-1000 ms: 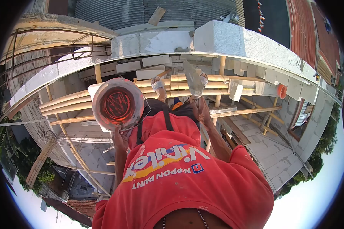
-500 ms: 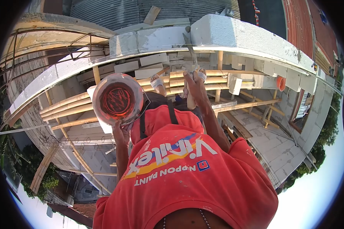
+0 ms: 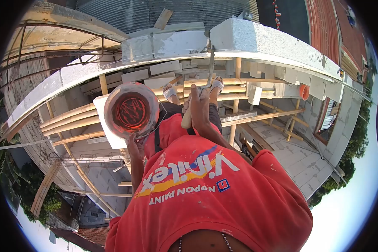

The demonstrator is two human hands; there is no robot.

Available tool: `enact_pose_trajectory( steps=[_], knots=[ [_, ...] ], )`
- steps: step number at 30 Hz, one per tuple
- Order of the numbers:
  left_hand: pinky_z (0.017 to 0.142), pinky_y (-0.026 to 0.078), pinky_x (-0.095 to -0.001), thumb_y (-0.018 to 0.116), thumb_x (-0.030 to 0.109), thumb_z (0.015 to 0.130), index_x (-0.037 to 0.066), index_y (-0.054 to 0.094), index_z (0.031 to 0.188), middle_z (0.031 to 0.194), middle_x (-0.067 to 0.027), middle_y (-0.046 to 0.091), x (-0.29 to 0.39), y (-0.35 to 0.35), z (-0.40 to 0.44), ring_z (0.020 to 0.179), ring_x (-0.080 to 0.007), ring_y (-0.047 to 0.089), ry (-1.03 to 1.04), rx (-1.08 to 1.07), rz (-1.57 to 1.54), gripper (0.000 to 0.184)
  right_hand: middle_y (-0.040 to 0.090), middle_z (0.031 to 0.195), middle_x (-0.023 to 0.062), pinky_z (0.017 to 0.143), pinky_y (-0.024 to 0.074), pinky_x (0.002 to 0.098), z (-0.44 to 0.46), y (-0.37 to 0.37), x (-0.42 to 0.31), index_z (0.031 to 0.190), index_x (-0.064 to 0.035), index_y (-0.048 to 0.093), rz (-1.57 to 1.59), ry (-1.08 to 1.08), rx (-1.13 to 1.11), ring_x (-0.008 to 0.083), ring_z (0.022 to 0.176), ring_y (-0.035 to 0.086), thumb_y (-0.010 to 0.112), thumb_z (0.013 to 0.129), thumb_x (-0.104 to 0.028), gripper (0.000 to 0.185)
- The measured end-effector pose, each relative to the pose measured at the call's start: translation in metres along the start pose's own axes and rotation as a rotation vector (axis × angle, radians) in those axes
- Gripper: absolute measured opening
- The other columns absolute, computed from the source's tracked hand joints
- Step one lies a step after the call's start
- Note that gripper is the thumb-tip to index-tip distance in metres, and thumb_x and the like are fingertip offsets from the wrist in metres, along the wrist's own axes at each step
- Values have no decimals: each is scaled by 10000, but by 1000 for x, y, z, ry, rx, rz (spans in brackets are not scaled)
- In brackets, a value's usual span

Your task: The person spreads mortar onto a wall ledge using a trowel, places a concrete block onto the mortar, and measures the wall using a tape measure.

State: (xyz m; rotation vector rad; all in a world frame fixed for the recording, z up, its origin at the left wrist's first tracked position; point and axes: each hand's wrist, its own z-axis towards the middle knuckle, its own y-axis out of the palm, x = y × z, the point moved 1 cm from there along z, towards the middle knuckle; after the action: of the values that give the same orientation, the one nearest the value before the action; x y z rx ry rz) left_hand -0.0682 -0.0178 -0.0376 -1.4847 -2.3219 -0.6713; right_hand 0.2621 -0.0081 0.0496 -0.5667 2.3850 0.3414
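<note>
Bucket (image 3: 130,110): on our left side, round mouth turned up toward the camera; we see a reddish-orange inside with scribbled streaks and a thick grey crust around the rim.
Bail wire (image 3: 163,115): a thin loop standing off the bucket's right side.
Left hand (image 3: 135,147): closed on the bucket's near edge; some fingers are hidden from us.
Right hand (image 3: 198,107): clamped around the trowel's handle in front of the waist, well apart from the left.
Trowel (image 3: 211,69): blade seen nearly edge-on, pointing away from the body, while the pale handle's butt sticks out on the near side of the fist. Its far end overlaps the block wall (image 3: 277,42) in our view, near a joint; whether it touches, we cannot tell.
Footing: two sandals (image 3: 170,91), one to each side, at a row of bamboo poles (image 3: 235,89) running crosswise below us.
Shirt (image 3: 189,180): red, with large paint-brand lettering that we read upside down.
Right side: a white block (image 3: 256,94) by the poles, and an orange pail (image 3: 304,92) farther out.
Beyond the wall: we make out grey corrugated roofing (image 3: 134,17) with a loose board (image 3: 163,19) on it.
</note>
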Motion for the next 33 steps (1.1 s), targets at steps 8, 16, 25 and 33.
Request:
enact_pose_trajectory(
  steps=[8, 16, 25, 33],
  knots=[
    [932, 599, -555, 606, 85, 924, 21, 521, 1187, 1035, -125, 648, 3, 2, 4, 974, -330, 691, 33, -5, 2, 284, 453, 791, 41, 462, 472, 361, 78, 85, -41, 1006, -101, 397, 579, 51, -102, 146, 527, 479, 564, 1034, -321, 277],
    [978, 570, -580, 602, 80, 918, 15, 456, 1270, 1147, -182, 604, 15, 11, 10, 1072, -382, 650, -23, -51, 7, 386, 441, 726, 31, 425, 451, 332, 66, 61, -27, 1018, -79, 399, 318, 26, 89, 136, 509, 476, 573, 1030, -286, 270],
    [1026, 527, -604, 612, 123, 934, -38, 420, 1347, 1260, -230, 581, 17, 14, 12, 1157, -442, 618, -52, -77, -41, 484, 469, 670, 14, 404, 441, 300, 41, -7, 0, 937, -116, 447, 98, -16, 36, 127, 473, 497, 610, 1004, -390, 326],
    [1021, 530, -597, 591, 122, 945, -66, 431, 1315, 1268, -268, 577, 9, 8, 14, 1147, -459, 623, -88, -10, -53, 445, 489, 731, 28, 422, 463, 302, 3, -8, -10, 921, -102, 457, 17, -3, -64, 129, 491, 508, 605, 1010, -365, 315]
  ],
)
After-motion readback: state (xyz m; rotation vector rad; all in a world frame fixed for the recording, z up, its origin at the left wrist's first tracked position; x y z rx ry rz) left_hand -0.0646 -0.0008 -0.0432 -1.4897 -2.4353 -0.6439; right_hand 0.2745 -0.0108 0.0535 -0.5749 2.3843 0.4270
